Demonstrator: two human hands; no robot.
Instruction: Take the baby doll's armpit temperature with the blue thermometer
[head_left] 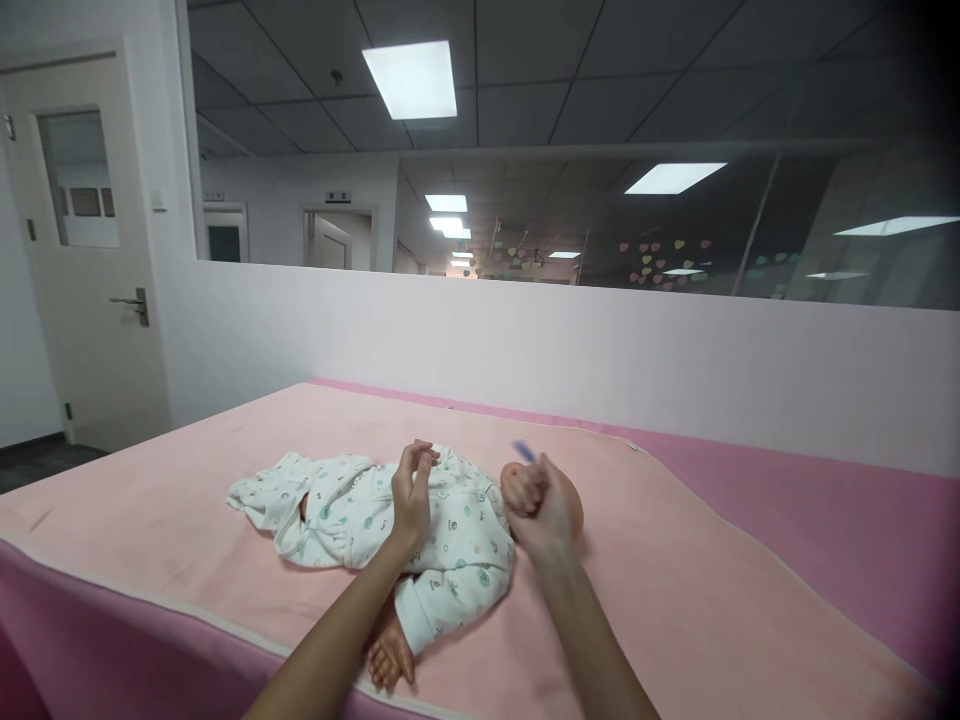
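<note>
A baby doll (465, 510) in a white sleepsuit with small green and blue prints lies on its back on the pink mat, head to the right, legs to the left. Over its chest rests my left hand (412, 495), fingers loosely bent and holding nothing that I can see. My right hand (536, 500) is closed in a fist in front of the doll's head (574, 505) and hides most of it. From the top of that fist sticks a thin blue object (523, 451), blurred, its kind unclear. One doll hand (390, 655) shows near the mat's front edge.
The pink mat (712, 620) covers a raised padded surface with a darker pink border (840, 490). Behind it stands a low white wall (600, 350) with a wide window above. A closed door (82, 260) is at the far left.
</note>
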